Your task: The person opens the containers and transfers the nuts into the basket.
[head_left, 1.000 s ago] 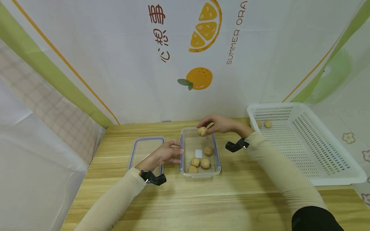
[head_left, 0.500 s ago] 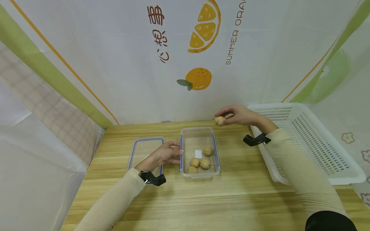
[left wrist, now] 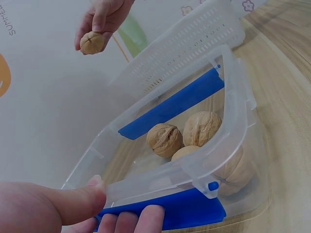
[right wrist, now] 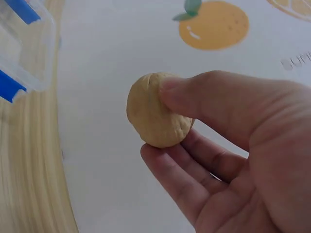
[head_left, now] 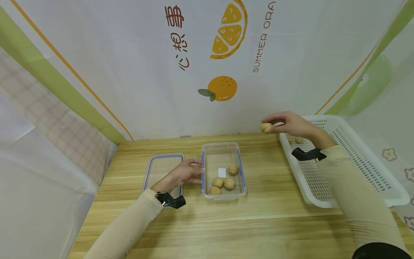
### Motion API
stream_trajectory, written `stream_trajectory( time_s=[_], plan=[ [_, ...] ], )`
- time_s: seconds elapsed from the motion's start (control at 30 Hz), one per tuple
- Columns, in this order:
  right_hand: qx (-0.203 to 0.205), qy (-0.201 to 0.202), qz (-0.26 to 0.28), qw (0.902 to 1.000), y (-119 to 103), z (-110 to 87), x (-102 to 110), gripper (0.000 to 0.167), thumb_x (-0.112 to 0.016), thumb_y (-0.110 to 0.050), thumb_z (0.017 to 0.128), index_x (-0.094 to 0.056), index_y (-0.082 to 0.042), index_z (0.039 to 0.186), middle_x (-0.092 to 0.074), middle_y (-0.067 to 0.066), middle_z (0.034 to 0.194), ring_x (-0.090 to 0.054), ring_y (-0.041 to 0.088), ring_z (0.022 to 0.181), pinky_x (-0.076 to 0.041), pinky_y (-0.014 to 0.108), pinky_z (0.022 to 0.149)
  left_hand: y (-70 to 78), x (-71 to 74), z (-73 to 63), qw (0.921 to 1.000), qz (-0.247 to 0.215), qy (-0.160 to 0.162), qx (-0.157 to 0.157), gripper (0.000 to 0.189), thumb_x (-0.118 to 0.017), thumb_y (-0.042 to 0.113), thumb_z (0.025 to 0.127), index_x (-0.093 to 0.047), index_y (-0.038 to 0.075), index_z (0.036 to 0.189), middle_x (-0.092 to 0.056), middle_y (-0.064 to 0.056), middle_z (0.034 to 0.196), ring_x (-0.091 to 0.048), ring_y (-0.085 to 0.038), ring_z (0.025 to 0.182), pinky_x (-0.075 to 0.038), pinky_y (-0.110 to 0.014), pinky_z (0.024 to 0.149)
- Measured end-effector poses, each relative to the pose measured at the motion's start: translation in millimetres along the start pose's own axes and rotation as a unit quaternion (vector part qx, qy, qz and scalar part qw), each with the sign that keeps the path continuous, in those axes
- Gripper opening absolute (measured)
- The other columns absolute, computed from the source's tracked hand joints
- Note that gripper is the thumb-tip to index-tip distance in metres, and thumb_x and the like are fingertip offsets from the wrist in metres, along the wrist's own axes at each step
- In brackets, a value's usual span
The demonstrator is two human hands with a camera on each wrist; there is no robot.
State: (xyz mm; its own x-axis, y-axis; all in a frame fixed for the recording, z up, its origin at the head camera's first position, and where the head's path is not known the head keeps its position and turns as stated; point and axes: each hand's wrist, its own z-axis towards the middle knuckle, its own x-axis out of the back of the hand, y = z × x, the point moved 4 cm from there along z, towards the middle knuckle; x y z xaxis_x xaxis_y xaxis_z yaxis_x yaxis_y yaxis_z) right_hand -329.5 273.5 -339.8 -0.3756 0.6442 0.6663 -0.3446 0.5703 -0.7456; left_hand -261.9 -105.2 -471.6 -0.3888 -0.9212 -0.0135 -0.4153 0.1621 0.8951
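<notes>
Between thumb and fingers my right hand (head_left: pixel 292 124) pinches a walnut (head_left: pixel 266 128), raised near the left rim of the white basket. The right wrist view shows this walnut (right wrist: pixel 158 110) up close, the thumb on its near side and fingertips below. My left hand (head_left: pixel 184 172) holds the left side of a clear plastic food container (head_left: pixel 211 151). In the left wrist view its thumb (left wrist: pixel 87 199) lies at the rim while fingertips touch the blue clip (left wrist: pixel 189 209). Several walnuts (head_left: pixel 229 183) and a small white square (head_left: pixel 221 173) lie inside the container.
A white perforated basket (head_left: pixel 350 147) stands on the right with walnuts (head_left: pixel 299 140) at its far left corner, partly hidden by my right hand. The blue-edged clear lid (head_left: pixel 163 162) lies under my left forearm. A printed white cloth (head_left: pixel 145 90) rises behind the wooden table (head_left: pixel 220 230).
My right hand has carried the walnut from above the container's far end rightward and up, towards the basket. My left hand and the container have stayed in place.
</notes>
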Motion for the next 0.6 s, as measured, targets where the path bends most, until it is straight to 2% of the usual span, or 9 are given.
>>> stream_trajectory(
  time_s=[0.27,0.43,0.53,0.6],
  plan=[
    [-0.056,0.047,0.031,0.9969,20,-14.6,18,0.045,-0.068,-0.020,0.101,-0.058,-0.006,0.143,-0.059,0.011,0.141,-0.056,0.006,0.116,-0.050,0.014,0.089,-0.3,1.0,0.8,1.0000,-0.001,-0.002,0.000,0.046,-0.059,-0.001,0.102,-0.038,-0.008,0.142,-0.051,-0.033,0.137,-0.061,-0.041,0.117,-0.064,-0.043,0.086],
    [-0.084,0.067,0.040,0.9934,37,-21.7,27,0.051,-0.067,-0.023,0.101,-0.053,-0.002,0.146,-0.062,0.007,0.136,-0.058,0.000,0.110,-0.050,0.012,0.089,-0.3,0.7,0.5,1.0000,-0.003,-0.001,0.002,0.046,-0.059,0.000,0.102,-0.039,-0.007,0.143,-0.051,-0.032,0.137,-0.061,-0.039,0.116,-0.064,-0.043,0.086],
    [-0.111,0.075,0.038,0.9903,47,-26.8,32,0.057,-0.067,-0.029,0.101,-0.049,-0.004,0.149,-0.058,0.007,0.141,-0.055,0.003,0.117,-0.049,0.020,0.097,-0.6,0.6,0.4,1.0000,-0.002,-0.002,0.002,0.047,-0.059,0.000,0.102,-0.038,-0.007,0.143,-0.050,-0.032,0.138,-0.060,-0.039,0.117,-0.063,-0.043,0.086],
    [-0.127,0.079,0.043,0.9878,54,-30.4,35,0.061,-0.066,-0.034,0.101,-0.047,-0.005,0.151,-0.052,0.009,0.147,-0.050,0.012,0.128,-0.047,0.032,0.107,-0.6,0.8,0.1,1.0000,0.001,-0.003,0.001,0.048,-0.059,0.000,0.102,-0.038,-0.007,0.144,-0.048,-0.032,0.140,-0.060,-0.039,0.117,-0.063,-0.043,0.087]
  ],
)
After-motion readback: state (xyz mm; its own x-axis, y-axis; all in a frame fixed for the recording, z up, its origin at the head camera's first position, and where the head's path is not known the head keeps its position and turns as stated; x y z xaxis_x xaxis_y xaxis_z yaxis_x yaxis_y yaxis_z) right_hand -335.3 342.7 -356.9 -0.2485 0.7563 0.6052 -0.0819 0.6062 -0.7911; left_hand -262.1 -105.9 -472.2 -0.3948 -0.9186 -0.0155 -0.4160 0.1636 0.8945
